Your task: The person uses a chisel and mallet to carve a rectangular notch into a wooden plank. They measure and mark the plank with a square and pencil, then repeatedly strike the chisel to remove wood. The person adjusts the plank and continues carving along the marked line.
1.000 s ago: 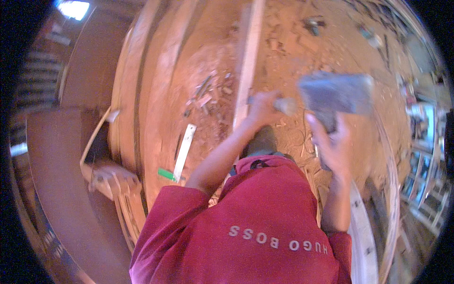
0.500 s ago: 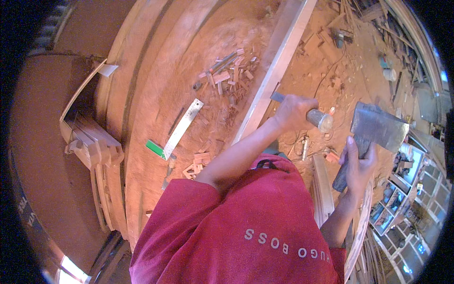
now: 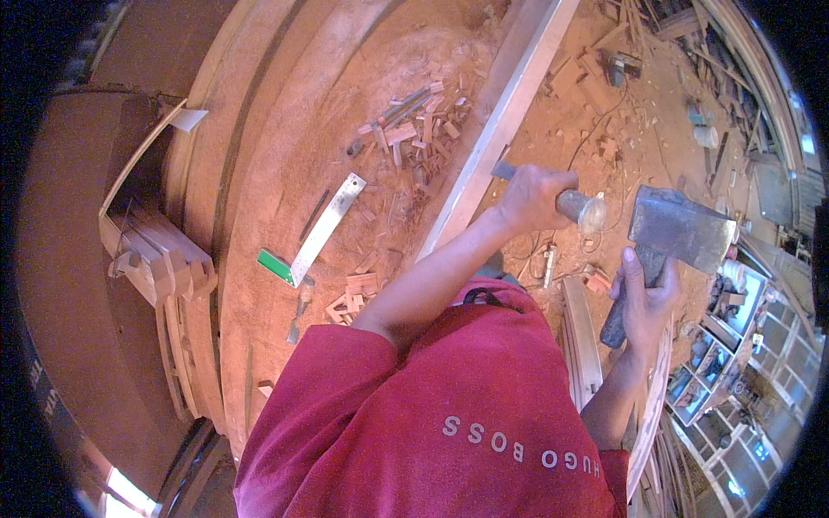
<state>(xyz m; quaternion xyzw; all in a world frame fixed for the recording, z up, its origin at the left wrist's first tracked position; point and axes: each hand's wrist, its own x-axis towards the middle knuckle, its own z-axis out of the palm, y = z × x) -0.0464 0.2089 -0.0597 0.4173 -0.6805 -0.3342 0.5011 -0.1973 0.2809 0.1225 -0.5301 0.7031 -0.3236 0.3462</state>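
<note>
My left hand (image 3: 537, 197) is closed around a chisel (image 3: 503, 170), its flat metal blade at the edge of a long wooden beam (image 3: 509, 116). The round butt of the chisel's wooden handle sticks out to the right of the fist. In my right hand (image 3: 648, 295) is a hatchet (image 3: 684, 228), gripped by its dark handle just below the head. The blunt back of its head faces the chisel's butt across a small gap, and the bright cutting edge is on the far right. My fingers hide the middle of the chisel.
On the wooden surface to the left lie a try square with a green stock (image 3: 276, 266), a dark thin rod (image 3: 314, 216) and wood offcuts (image 3: 401, 134). Shaped timbers (image 3: 164, 259) stand at far left. A compartmented box (image 3: 717, 345) and framework are at right. A cable (image 3: 596, 129) crosses the dusty ground.
The whole view has shifted slightly to the left. The hatchet head is a little closer to the chisel's butt. Both hands keep their grips.
</note>
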